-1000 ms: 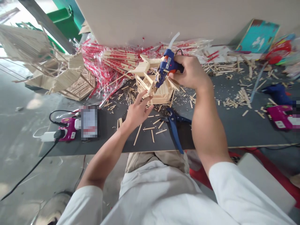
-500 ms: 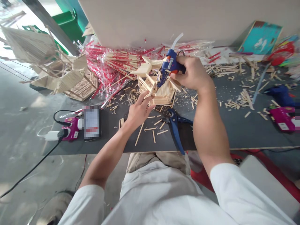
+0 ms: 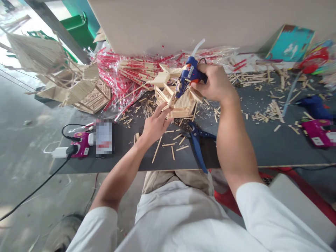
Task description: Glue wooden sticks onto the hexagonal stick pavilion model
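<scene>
My right hand (image 3: 216,82) is closed round the handle of a blue hot glue gun (image 3: 189,71), whose nozzle points down and left. A whitish glue stick (image 3: 198,46) juts from its back end. Below the nozzle lies a model made of thin wooden sticks (image 3: 181,111), with layered walls and slanting pieces on top. The nozzle tip is close to a slanting stick near my left fingertips; whether they touch I cannot tell. My left hand (image 3: 154,124) reaches in from the front left, fingers stretched and thumb apart, its fingertips resting against the model's near left side.
Blue cutters (image 3: 196,143) and loose sticks (image 3: 172,153) lie in front. Red-and-cream sticks in plastic (image 3: 133,70) are heaped behind. At left are a larger stick model (image 3: 70,91), a power strip (image 3: 81,144) and a phone (image 3: 104,138). Another blue glue gun (image 3: 315,105) lies right.
The view has shifted very slightly. Both hands, the glue gun and the stick model hold nearly the same positions as before.
</scene>
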Demonstrator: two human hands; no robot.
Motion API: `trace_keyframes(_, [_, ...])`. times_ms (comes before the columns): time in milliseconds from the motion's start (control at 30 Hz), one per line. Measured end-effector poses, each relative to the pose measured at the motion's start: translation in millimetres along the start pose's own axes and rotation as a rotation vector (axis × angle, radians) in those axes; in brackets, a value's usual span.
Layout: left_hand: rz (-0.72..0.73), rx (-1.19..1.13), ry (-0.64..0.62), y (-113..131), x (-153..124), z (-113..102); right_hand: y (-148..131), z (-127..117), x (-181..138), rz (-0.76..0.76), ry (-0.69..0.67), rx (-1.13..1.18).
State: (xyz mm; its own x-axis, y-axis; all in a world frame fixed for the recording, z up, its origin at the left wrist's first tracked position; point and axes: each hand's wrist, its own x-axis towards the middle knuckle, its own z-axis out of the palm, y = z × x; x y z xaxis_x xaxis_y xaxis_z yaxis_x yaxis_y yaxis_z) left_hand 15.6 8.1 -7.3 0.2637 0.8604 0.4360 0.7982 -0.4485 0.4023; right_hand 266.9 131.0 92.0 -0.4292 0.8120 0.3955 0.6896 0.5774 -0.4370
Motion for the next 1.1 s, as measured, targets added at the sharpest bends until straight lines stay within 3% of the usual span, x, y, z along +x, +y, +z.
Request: trace_keyframes(1100, [0.002,-0.027,-0.006,2.1,-0.3,-0.4,0.6,1.9,1.7,0.038,0.034,-0.018])
